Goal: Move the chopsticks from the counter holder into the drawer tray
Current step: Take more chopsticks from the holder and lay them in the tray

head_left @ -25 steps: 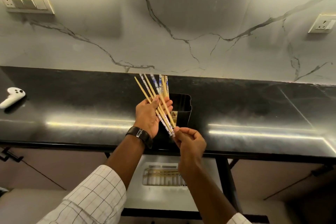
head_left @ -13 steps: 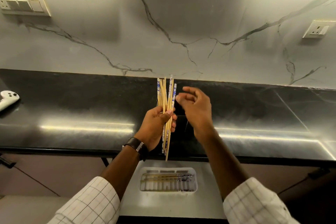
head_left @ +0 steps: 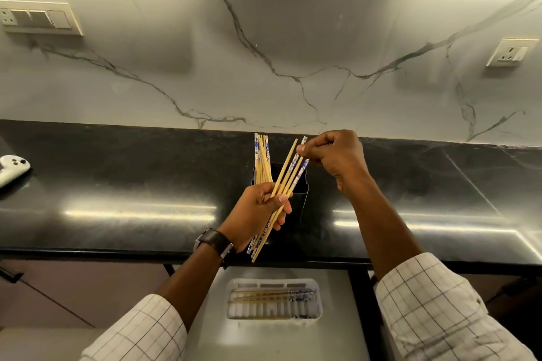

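Over the black worktop [head_left: 117, 184], head view, I log: left hand [head_left: 258, 211], fingers clenched round a fan of chopsticks [head_left: 262, 167], held above the black holder [head_left: 299, 199]. Right hand [head_left: 334, 155], fingertips pinching the upper ends of a few sticks that splay right from the bunch. Below the worktop edge, an open drawer [head_left: 337, 340] with a white tray [head_left: 318, 299]; several chopsticks lie lengthwise in it. White controller [head_left: 11, 168] at far left. Watch [head_left: 215, 242] on the left wrist.
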Demonstrator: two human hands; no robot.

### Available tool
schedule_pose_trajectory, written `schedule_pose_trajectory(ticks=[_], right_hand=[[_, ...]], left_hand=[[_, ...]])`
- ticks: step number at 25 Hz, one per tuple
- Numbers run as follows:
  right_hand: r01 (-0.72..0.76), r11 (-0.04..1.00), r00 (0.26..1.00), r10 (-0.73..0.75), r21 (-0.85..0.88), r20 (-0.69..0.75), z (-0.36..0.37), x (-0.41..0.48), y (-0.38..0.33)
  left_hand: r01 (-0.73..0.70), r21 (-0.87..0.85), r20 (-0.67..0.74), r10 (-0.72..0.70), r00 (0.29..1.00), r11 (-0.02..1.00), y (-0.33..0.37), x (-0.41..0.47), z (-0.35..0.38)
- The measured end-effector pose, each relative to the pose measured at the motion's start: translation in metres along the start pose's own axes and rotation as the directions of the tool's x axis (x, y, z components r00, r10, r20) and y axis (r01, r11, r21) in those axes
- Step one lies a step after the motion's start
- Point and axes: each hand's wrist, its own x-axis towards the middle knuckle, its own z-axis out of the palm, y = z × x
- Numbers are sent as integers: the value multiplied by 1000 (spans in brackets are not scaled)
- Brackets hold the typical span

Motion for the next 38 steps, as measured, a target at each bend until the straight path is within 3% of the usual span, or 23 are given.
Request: schedule_pose_trajectory(ticks=[5, 10, 13, 15, 18, 20, 23, 27, 30, 34, 38], right_hand=[[9, 999, 1000, -10, -46, -6, -8, 1, 1], [55, 998, 956, -43, 36, -289, -28, 5, -8], [205, 944, 833, -28, 260, -552, -50, 6, -18], [359, 798, 769, 41, 485, -638, -59, -1, -16], [295, 657, 810, 213, 694, -547, -26, -32, 12], [166, 609, 843, 320, 775, -432, 14, -65, 42], [-34, 686, 841, 413, 727, -350, 59, -111, 80], [-209, 879, 872, 366, 429, -325, 76, -137, 102], [-307, 875, 885, 407, 374, -225, 69, -139, 107], [-522, 517, 790, 592, 678, 157, 72, -144, 98], [-521, 269, 735, 623, 810, 266, 64, -146, 91]], left_hand=[[-9, 38, 20, 8, 1000, 999, -3, 4, 2], [50, 63, -14, -49, 999, 997, -18, -5, 3], [95, 8, -137, -93, 986, 995, -24, -5, 0], [131, -229, -232, -185, 955, 965, -20, -3, 0], [75, -703, -203, -301, 932, 707, -1, 8, 5], [39, -812, -209, -351, 913, 583, 9, 18, 10], [17, -817, -242, -370, 897, 577, 14, 23, 14], [26, -798, -259, -382, 887, 602, 2, 22, 15], [23, -771, -281, -373, 884, 636, -7, 23, 22], [-3, -784, -295, -368, 882, 620, -12, 24, 35], [-16, -802, -299, -377, 877, 597, -18, 22, 39]])
